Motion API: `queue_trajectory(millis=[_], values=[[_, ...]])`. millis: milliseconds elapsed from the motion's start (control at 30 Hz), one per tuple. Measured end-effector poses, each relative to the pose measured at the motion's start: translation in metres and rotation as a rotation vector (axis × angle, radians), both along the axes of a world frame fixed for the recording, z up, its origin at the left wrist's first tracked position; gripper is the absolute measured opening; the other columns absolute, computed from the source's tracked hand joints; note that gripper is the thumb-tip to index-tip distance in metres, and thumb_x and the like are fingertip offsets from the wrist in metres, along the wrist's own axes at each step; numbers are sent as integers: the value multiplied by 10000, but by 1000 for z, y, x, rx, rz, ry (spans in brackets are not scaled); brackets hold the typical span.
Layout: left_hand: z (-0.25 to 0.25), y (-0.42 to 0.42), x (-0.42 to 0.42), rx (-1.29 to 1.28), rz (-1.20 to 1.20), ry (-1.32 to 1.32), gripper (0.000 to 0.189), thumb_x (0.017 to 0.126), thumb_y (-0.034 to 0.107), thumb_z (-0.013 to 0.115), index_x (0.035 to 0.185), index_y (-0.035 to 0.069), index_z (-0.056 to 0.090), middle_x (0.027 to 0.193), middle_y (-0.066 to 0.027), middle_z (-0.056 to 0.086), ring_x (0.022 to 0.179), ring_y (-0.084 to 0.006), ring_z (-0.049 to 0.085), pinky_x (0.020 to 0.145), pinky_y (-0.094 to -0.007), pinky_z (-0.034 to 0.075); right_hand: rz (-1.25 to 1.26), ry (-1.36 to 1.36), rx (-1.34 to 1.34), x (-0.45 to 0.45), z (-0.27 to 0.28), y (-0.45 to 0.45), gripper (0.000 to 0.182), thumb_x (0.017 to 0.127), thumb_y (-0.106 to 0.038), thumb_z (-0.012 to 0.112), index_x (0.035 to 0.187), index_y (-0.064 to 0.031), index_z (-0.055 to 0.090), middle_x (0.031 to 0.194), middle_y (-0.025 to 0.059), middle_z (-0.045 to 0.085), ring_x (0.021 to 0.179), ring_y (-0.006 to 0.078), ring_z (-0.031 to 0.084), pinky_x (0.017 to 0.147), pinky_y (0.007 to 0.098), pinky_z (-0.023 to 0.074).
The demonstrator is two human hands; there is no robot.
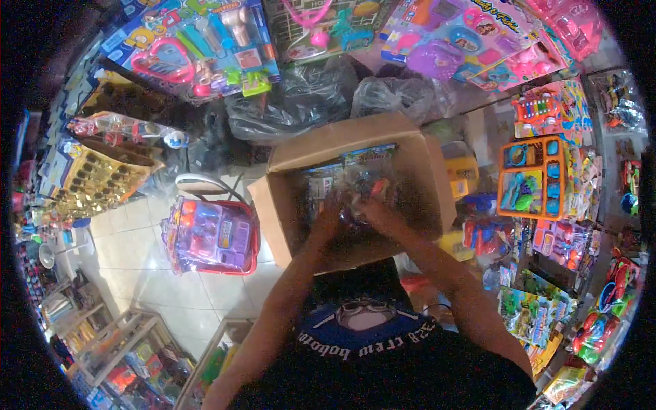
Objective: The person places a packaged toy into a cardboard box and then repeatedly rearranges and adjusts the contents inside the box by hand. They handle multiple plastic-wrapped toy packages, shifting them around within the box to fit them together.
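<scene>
An open cardboard box (359, 125) stands right in front of me, its flaps spread outward. Both my hands reach down inside it, close together. My left hand (335, 207) is at packaged toys (366, 161) lying in the box, and my right hand (365, 207) is just beside it. Dimness and blur hide the fingers, so I cannot see whether either hand grips a pack. A small red-orange item (380, 188) shows in the box near my right hand.
Left of the box, a red shopping basket (251, 264) with a white handle holds purple toy packs (215, 236) on the tiled floor (154, 287). Plastic-wrapped bundles (297, 97) lie behind the box. Carded toys (205, 51) hang beyond, and an orange toy tray set (533, 177) hangs at right.
</scene>
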State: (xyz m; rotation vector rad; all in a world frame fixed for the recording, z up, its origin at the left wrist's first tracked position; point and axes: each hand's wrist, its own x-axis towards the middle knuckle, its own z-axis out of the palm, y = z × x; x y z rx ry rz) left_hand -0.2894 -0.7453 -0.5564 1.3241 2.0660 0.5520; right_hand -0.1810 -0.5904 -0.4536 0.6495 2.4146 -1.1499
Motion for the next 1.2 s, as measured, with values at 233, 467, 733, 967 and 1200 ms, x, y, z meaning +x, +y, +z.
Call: queue_trajectory(millis=[233, 467, 733, 967, 1200], values=[[-16, 25, 21, 41, -105, 303, 839, 800, 279, 696, 1491, 192, 227, 1518, -163, 244, 1358, -412, 291, 1081, -586, 281, 589, 81, 439, 68, -62, 33, 339, 858, -98, 509, 1182, -73, 607, 1170, 168, 590, 1182, 362, 485, 1054, 479, 339], [40, 29, 15, -128, -89, 0, 979, 701, 293, 778, 1499, 236, 214, 1532, -111, 242, 1347, -398, 315, 1084, -610, 260, 68, 208, 175, 44, -21, 12, 321, 853, -73, 491, 1138, -126, 628, 1161, 109, 591, 1162, 330, 496, 1010, 440, 398], [10, 18, 29, -93, 28, 1, 1089, 664, 330, 812, 1518, 222, 145, 1564, -62, 187, 1392, -405, 239, 1094, -597, 240, 184, 313, 400, 22, -103, 70, 298, 845, -135, 531, 1126, -113, 626, 1027, 155, 642, 1023, 346, 576, 943, 448, 446], [41, 28, 21, -255, -31, 37, 1064, 704, 305, 789, 1522, 192, 117, 1572, -61, 178, 1394, -411, 236, 1076, -582, 269, 197, 59, 367, 17, -53, 44, 285, 875, -149, 515, 1139, -142, 625, 1133, 166, 628, 1104, 357, 556, 980, 466, 412], [26, 17, 20, -156, -54, 83, 1079, 680, 355, 801, 1516, 178, 142, 1558, -70, 217, 1323, -407, 360, 1056, -564, 315, 193, 74, 190, 34, -39, 20, 294, 874, -145, 506, 1151, -147, 603, 1212, 156, 591, 1140, 338, 539, 1066, 462, 349]])
